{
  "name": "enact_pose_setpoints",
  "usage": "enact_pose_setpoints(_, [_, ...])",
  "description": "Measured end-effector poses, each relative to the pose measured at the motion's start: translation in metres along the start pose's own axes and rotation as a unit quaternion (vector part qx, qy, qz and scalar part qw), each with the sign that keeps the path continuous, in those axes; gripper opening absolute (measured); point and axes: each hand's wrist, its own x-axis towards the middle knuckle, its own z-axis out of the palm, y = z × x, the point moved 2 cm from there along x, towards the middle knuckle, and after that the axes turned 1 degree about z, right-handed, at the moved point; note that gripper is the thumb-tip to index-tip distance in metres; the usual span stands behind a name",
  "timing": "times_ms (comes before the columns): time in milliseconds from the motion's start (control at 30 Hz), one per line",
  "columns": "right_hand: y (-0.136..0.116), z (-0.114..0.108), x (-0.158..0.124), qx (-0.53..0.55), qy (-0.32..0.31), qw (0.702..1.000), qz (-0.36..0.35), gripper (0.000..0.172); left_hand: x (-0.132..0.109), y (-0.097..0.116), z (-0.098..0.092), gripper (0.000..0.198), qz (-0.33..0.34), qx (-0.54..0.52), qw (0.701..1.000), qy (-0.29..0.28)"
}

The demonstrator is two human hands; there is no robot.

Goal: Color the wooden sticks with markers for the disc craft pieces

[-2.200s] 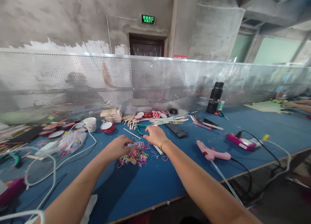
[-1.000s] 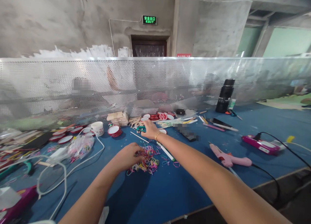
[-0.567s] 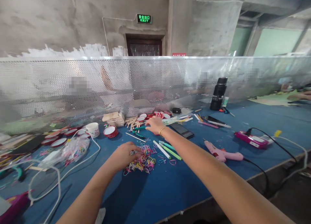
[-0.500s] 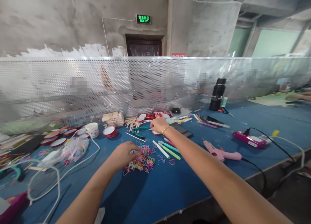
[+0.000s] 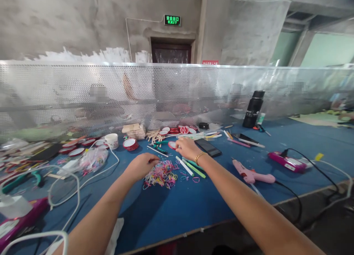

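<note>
Head view: the left hand (image 5: pixel 141 165) curls its fingertips together on the left edge of a loose heap of thin coloured rubber bands (image 5: pixel 160 173), a tangle spread wider than deep on the blue felt table (image 5: pixel 177 210). The right hand (image 5: pixel 188 148) reaches left, fingers bent, tips at a flat red-rimmed disc (image 5: pixel 173 145); whether either hand pinches anything I cannot tell. Slim markers (image 5: pixel 190 168) lie diagonally just beside the heap, with a phone (image 5: pixel 210 147) and a pink glue gun (image 5: pixel 250 173) to the right
</note>
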Motion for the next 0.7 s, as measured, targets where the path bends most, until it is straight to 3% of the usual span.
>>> enact_pose_setpoints(100, [-0.033, -0.01, -0.026, 0.06, 0.065, 0.993, -0.084, 0.013, 0.002, -0.002, 0.001, 0.044, -0.073, -0.112, 0.991, 0.031])
enact_pose_setpoints(167, [-0.053, -0.011, -0.043, 0.068, 0.09, 0.985, -0.132, 0.015, 0.002, -0.002, 0.004, 0.053, -0.122, -0.218, 0.968, 0.036])
enact_pose_setpoints(300, [-0.07, -0.002, -0.061, 0.089, 0.104, 0.972, -0.193, 0.016, 0.001, -0.002, 0.006, 0.053, -0.119, -0.285, 0.951, 0.028])
enact_pose_setpoints(500, [-0.052, 0.008, -0.06, 0.259, 0.168, 0.947, -0.092, 0.026, 0.001, -0.005, 0.001, 0.046, -0.102, -0.256, 0.96, 0.042])
enact_pose_setpoints(700, [-0.052, 0.02, -0.057, 0.331, 0.106, 0.935, -0.064, 0.033, 0.002, 0.006, 0.005, 0.048, -0.039, -0.263, 0.964, 0.021])
